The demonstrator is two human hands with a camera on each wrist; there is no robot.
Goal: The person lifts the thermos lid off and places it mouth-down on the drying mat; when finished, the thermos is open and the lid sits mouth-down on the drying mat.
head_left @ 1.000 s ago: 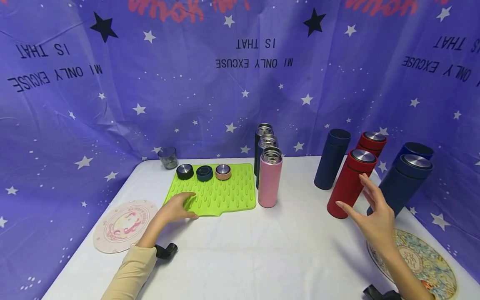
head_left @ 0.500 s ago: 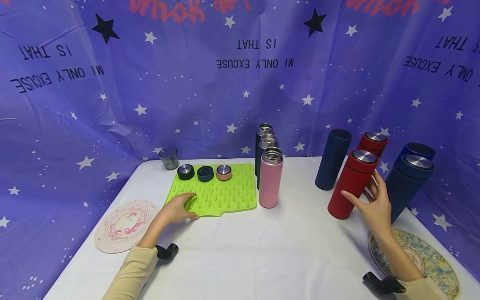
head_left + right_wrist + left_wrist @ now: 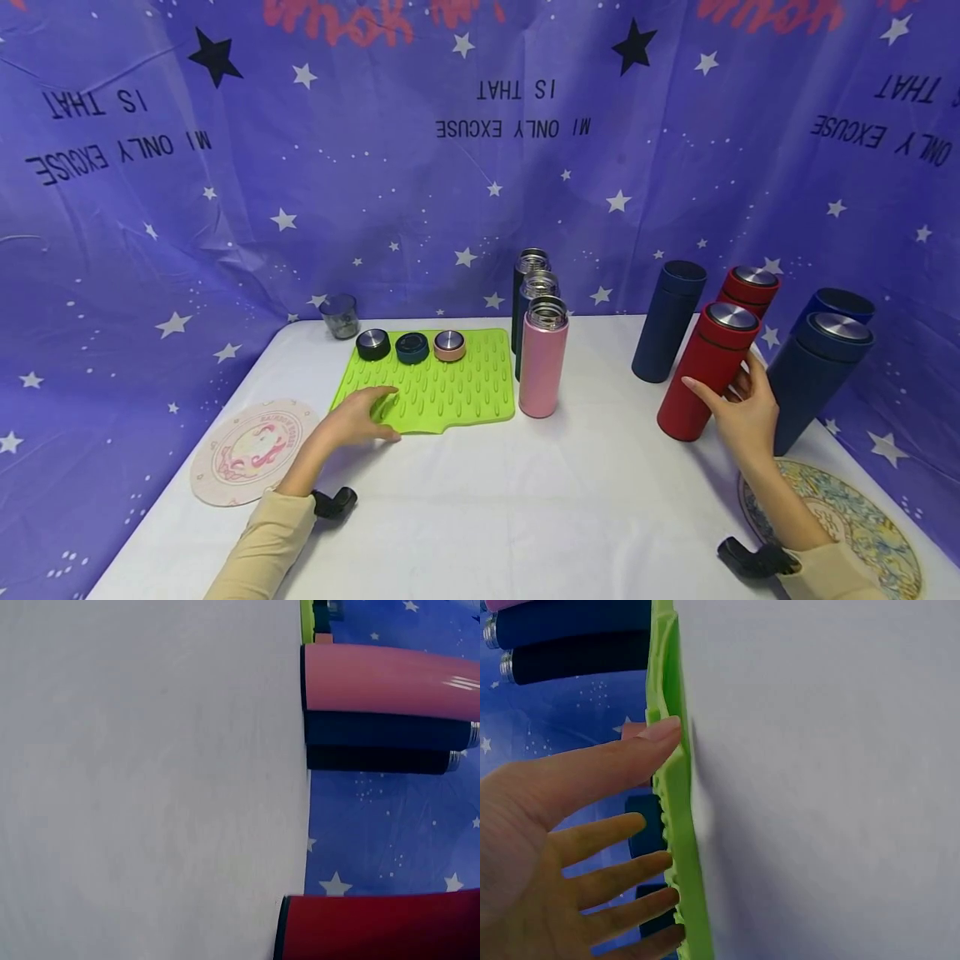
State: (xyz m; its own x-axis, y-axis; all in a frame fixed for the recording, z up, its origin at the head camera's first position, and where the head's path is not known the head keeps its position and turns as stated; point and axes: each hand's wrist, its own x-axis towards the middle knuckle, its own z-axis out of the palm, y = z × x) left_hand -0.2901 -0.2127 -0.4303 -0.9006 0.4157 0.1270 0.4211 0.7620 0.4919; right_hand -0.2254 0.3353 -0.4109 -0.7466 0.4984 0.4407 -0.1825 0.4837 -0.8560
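Note:
My right hand (image 3: 752, 417) holds the front red thermos (image 3: 708, 367) around its right side, thumb in front and fingers behind; the thermos stands upright with its lid on. In the right wrist view, part of this red thermos (image 3: 382, 926) shows at the bottom, without the hand. My left hand (image 3: 360, 417) holds nothing and lies with spread fingers over the near left part of the green drying mat (image 3: 450, 392). In the left wrist view the thumb (image 3: 656, 735) is at the mat's edge. Black, dark blue and pink bottle lids (image 3: 449, 346) sit in a row on the mat.
A lidless pink thermos (image 3: 541, 367) fronts a lidless blue and a black one beside the mat. Lidded dark blue (image 3: 667, 325) and red bottles surround the held one. A clear cup (image 3: 341, 318) stands back left. Round placemats (image 3: 251, 454) lie at both sides.
My right hand has moved in against the red thermos, and its fingers have gone around the back. The left hand stays in place over the mat.

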